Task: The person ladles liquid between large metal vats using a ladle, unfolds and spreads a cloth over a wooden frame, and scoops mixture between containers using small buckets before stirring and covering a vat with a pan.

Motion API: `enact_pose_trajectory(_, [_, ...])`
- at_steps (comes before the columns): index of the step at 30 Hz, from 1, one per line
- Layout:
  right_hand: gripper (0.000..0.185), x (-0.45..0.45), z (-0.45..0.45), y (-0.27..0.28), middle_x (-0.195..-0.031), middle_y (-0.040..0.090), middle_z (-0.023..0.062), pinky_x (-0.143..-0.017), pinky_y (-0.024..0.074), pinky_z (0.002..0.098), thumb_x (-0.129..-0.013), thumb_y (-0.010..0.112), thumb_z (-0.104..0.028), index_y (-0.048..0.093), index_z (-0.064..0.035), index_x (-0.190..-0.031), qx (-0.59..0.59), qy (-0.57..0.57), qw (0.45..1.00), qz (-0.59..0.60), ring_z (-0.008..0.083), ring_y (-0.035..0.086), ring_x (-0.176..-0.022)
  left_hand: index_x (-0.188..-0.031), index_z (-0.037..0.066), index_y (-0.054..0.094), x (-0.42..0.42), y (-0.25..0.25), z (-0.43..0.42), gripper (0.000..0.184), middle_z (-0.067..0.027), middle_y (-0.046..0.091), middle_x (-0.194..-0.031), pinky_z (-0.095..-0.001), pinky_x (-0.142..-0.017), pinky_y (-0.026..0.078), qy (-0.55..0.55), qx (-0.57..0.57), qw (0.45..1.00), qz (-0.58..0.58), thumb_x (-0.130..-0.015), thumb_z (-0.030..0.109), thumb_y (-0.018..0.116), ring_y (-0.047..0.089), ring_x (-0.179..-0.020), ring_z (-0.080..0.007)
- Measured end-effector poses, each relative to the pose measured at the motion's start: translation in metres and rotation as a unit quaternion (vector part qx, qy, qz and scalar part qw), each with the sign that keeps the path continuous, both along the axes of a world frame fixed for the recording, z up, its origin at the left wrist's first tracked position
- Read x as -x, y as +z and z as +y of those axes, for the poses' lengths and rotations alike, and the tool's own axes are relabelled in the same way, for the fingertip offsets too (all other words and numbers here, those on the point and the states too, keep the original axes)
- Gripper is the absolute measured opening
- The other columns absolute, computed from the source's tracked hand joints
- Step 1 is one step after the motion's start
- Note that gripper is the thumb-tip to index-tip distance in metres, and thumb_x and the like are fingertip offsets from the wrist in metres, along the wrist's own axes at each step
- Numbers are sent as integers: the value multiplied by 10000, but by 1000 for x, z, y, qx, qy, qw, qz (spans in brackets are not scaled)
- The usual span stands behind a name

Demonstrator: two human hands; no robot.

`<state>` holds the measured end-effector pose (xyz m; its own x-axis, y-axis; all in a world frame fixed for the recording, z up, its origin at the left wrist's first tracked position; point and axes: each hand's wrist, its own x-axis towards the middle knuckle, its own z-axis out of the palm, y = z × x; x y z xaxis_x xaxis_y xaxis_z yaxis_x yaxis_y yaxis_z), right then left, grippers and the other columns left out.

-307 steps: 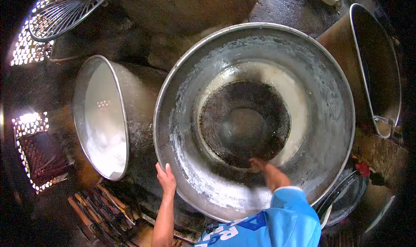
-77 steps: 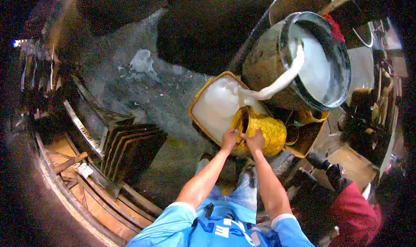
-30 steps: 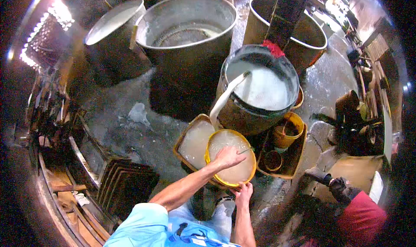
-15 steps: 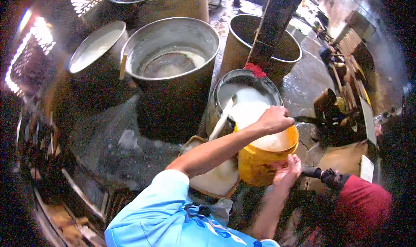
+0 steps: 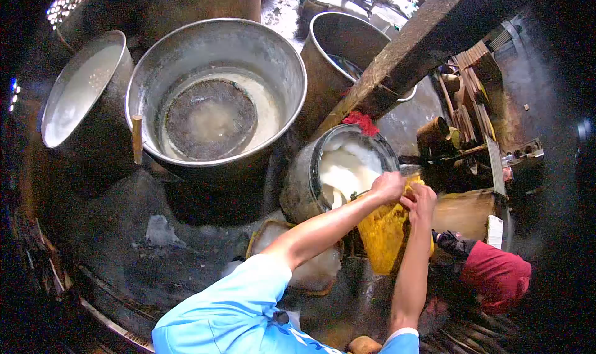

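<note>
A yellow bucket [image 5: 383, 242] is tipped over at the right side of a dark-rimmed barrel [image 5: 298, 189]. White liquid [image 5: 347, 174] churns inside this barrel. My left hand [image 5: 390, 185] is closed at the upper part of the bucket, beside the barrel's rim. Just right of it, my right hand [image 5: 422, 200] grips the bucket's upper edge with bent fingers. Below the barrel, partly behind my left forearm, sits a yellow-edged tub [image 5: 320, 273] with whitish liquid.
A wide metal vat [image 5: 282, 115] stands upper left, beside a vat of white liquid [image 5: 81, 90]. Another vat [image 5: 320, 75] is behind a slanted wooden beam [image 5: 422, 37]. A co-worker's red sleeve [image 5: 496, 276] and dark-gloved hand [image 5: 454, 245] are at right.
The yellow bucket was lifted from beside the tub to the barrel and has tipped over. My right hand moved up from its side to its upper edge. The view has shifted.
</note>
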<state>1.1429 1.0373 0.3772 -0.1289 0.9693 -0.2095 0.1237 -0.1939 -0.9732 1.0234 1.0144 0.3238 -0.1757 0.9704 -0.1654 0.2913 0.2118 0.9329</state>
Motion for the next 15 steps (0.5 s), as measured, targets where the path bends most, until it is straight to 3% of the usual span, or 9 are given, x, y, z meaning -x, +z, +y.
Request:
enact_pose_trajectory(3, [121, 38, 16, -6, -727, 517, 47, -541, 536, 374, -747, 630, -85, 523, -68, -800, 31, 44, 999, 4, 178, 537, -617, -938, 5, 621, 18, -28, 7, 362, -250, 620, -946, -494, -787, 471, 92, -4, 996, -8, -853, 291, 417, 603, -894, -400])
enact_pose_trajectory(5, [109, 66, 11, -9, -729, 519, 46, -583, 544, 393, -746, 624, -78, 520, -73, -780, 54, 65, 996, -6, 182, 539, -633, -928, 26, 611, 31, -64, 17, 381, -241, 618, -946, -503, -781, 467, 119, -53, 989, 67, -868, 322, 379, 594, -891, -413])
enact_pose_trajectory(6, [105, 73, 13, -13, -733, 522, 47, -608, 545, 404, -746, 623, -78, 526, -73, -787, 66, 69, 995, -8, 183, 540, -642, -944, 56, 612, 39, -55, 9, 379, -237, 611, -955, -507, -787, 461, 166, -20, 986, -12, -885, 329, 356, 586, -895, -416])
enact_pose_trajectory(7, [102, 78, 14, -16, -736, 526, 48, -633, 547, 414, -746, 621, -77, 532, -73, -794, 78, 73, 994, -11, 183, 541, -651, -951, 65, 607, 44, -58, 8, 378, -225, 610, -956, -507, -786, 457, 162, -25, 986, -11, -893, 329, 344, 585, -892, -406])
enact_pose_trajectory(10, [90, 67, 10, -11, -774, 559, 63, -650, 549, 414, -764, 603, -77, 551, -54, -834, 72, 80, 994, 8, 184, 555, -672, -953, 91, 614, 32, -75, 17, 338, -192, 621, -947, -480, -763, 467, 159, -108, 976, 101, -875, 320, 377, 594, -875, -376])
enact_pose_trajectory(12, [109, 43, 1, -5, -805, 578, 71, -664, 549, 414, -788, 579, -76, 545, -39, -885, 51, 82, 994, 52, 191, 581, -704, -961, 116, 620, 18, -51, 6, 305, -171, 626, -949, -440, -767, 476, 135, -98, 979, 116, -856, 315, 414, 593, -885, -358])
enact_pose_trajectory(13, [186, 22, -7, 2, -852, 580, 62, -701, 535, 412, -805, 584, -103, 539, -46, -977, 37, 82, 995, 54, 197, 589, -762, -924, 133, 615, 2, -38, -2, 273, -155, 631, -896, -460, -725, 481, 170, -108, 978, 52, -859, 305, 413, 604, -829, -359])
enact_pose_trajectory(15, [274, -23, -36, 17, -916, 580, 50, -751, 511, 408, -819, 589, -138, 523, -51, -1070, 20, 22, 996, 82, 192, 583, -816, -902, 111, 613, -31, 2, -28, 305, -161, 626, -862, -482, -697, 475, 92, -67, 991, 72, -864, 333, 407, 603, -791, -373])
